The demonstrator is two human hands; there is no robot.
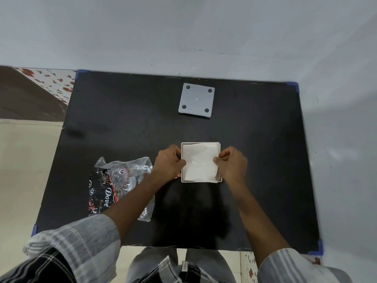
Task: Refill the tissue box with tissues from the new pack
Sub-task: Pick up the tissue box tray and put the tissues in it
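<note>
The right hand (231, 163) has thumb and forefinger pinched on the right edge of the tissues (199, 162). The left hand (168, 162) has its fingers curled over the left wall of the box (201, 181), thumb on the tissues' left edge. The white stack lies inside the open square box, a top sheet rumpled. The box sits just past the centre of the black table (122, 119). At its 12 o'clock, well apart, lies the grey lid (196, 101), its four dark pads up. At 8 o'clock lies the crumpled pack (114, 184), under the left forearm.
</note>
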